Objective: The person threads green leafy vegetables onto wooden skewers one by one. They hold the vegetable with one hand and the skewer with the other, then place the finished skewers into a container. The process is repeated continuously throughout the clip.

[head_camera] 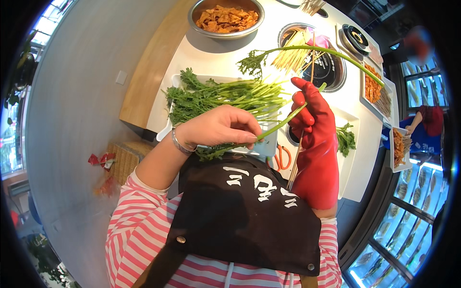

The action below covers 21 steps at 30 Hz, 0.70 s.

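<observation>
Between its thumb and fingers my bare left hand (223,124) pinches a green stem (284,120), whose leafy end hangs below the wrist. My right hand (313,115), in a red rubber glove, grips bamboo skewers (298,158) and touches that stem's upper end. One thin skewer (313,66) rises above the glove. Across it, near the top, lies a long curved leafy stalk (326,49), apparently pierced by the skewer. Just beyond my left hand, a white tray (165,130) holds a heap of leafy greens (223,95) with their stems pointing right.
A steel bowl (260,22) of orange-brown slices stands at the back. Bundled skewers (293,50) lie over a round black-lidded well (326,70). Orange-handled scissors (284,157) sit near my apron. Another white tray (351,120) holds greens at right. A person's arm (416,120) shows farther right.
</observation>
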Each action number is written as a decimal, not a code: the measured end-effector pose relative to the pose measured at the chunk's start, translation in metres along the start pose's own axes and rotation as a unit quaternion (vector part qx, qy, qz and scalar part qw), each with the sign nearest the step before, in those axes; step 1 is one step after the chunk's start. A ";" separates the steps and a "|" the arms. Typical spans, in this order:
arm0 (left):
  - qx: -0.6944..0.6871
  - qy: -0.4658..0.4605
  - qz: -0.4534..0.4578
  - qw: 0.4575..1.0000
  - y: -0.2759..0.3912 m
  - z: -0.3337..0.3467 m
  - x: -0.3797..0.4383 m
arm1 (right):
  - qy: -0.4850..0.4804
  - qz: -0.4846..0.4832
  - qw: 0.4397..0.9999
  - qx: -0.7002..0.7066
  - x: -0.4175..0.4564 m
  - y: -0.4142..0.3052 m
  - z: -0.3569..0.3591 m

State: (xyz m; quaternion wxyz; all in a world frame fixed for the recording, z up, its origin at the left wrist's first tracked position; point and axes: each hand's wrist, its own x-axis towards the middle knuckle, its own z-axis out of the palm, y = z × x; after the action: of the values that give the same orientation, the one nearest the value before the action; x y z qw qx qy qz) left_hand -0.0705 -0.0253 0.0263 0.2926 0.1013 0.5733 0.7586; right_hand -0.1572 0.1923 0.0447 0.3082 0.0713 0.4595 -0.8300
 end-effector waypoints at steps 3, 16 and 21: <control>0.005 -0.011 -0.005 1.000 0.006 0.005 0.000 | 0.001 0.003 1.000 -0.009 -0.001 0.001 0.004; 0.218 -0.015 0.119 0.969 0.004 -0.001 0.000 | -0.007 -0.003 1.000 0.017 -0.005 0.008 0.003; 0.325 0.060 0.066 0.941 -0.003 -0.004 0.004 | 0.003 0.020 1.000 0.006 -0.006 0.002 0.002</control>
State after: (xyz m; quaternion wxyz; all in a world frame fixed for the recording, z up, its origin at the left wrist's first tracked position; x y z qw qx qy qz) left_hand -0.0750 -0.0259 0.0210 0.1578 0.1832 0.7971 0.5534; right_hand -0.1508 0.1929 0.0471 0.3227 0.0844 0.4539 -0.8263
